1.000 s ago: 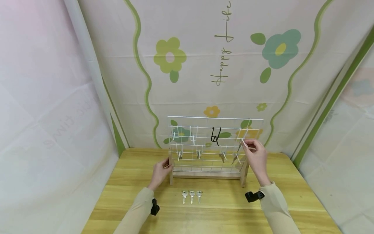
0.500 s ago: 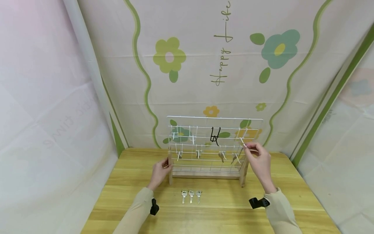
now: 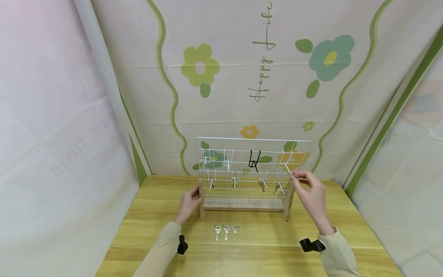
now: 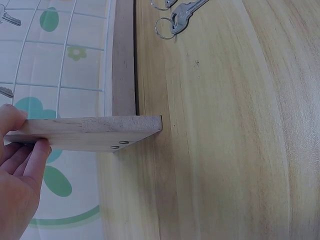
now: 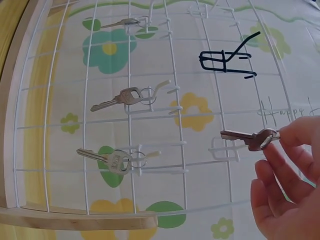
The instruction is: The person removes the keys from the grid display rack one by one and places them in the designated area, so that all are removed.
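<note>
A white wire grid rack (image 3: 254, 140) stands on a wooden base. My left hand (image 3: 188, 204) grips the rack's left wooden upright (image 4: 90, 131), thumb on one face and fingers on the other. By the upper right white hook (image 3: 287, 168), my right hand (image 3: 311, 196) pinches a key (image 5: 250, 138) at its ring; the fingertips are at the hook's tip in the head view. Whether the ring is round the hook I cannot tell. More keys, such as this key (image 5: 117, 162), hang by rings from white hooks in the lower row.
Three loose keys with rings, among them a middle key (image 3: 226, 232), lie in a row on the wooden table (image 3: 256, 257) before the rack. A black hook (image 3: 254, 161) and more white hooks sit on the upper row. A flowered cloth (image 3: 228, 104) hangs behind.
My right hand has moved right and slightly down, from near the hook's base out to its tip, with the key's ring pinched. The left hand stays on the upright.
</note>
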Available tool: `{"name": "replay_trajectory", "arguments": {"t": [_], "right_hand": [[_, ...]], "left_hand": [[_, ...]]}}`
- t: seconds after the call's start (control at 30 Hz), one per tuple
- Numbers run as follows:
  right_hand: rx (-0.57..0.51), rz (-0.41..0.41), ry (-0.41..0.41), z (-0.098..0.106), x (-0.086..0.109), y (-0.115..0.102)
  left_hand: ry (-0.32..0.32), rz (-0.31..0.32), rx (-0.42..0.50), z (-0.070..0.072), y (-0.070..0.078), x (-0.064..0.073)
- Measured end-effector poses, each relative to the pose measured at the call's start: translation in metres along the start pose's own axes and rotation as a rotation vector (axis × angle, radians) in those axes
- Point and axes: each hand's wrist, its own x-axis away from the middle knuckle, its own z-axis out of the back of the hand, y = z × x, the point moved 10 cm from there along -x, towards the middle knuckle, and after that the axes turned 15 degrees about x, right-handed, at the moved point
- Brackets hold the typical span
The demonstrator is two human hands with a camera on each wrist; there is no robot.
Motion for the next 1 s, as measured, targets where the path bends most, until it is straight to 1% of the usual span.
{"name": "replay_trajectory", "arguments": {"t": [0.17,0.4,0.57,0.67,0.77,0.9,1.0], "right_hand": [[0.043,0.047,-0.022,-0.001,0.003,0.001],[0.080,0.060,-0.045,-0.002,0.010,0.005],[0.127,0.094,-0.068,-0.006,0.019,0.008],[0.135,0.104,-0.097,-0.012,0.026,0.010],[0.138,0.095,-0.139,-0.020,0.033,0.013],[0.148,0.072,-0.207,-0.034,0.044,0.018],[0.159,0.078,-0.244,-0.046,0.053,0.021]], "left_hand": [[0.000,-0.002,-0.002,0.000,-0.001,0.000],[-0.003,0.000,-0.010,0.000,0.001,0.001],[-0.006,-0.016,-0.019,0.001,0.003,0.001],[-0.006,-0.018,-0.022,0.001,0.004,0.001],[-0.008,-0.020,-0.021,0.001,0.004,0.001],[-0.007,-0.022,-0.022,0.001,0.004,0.001],[-0.005,-0.016,-0.020,0.001,0.003,0.001]]}}
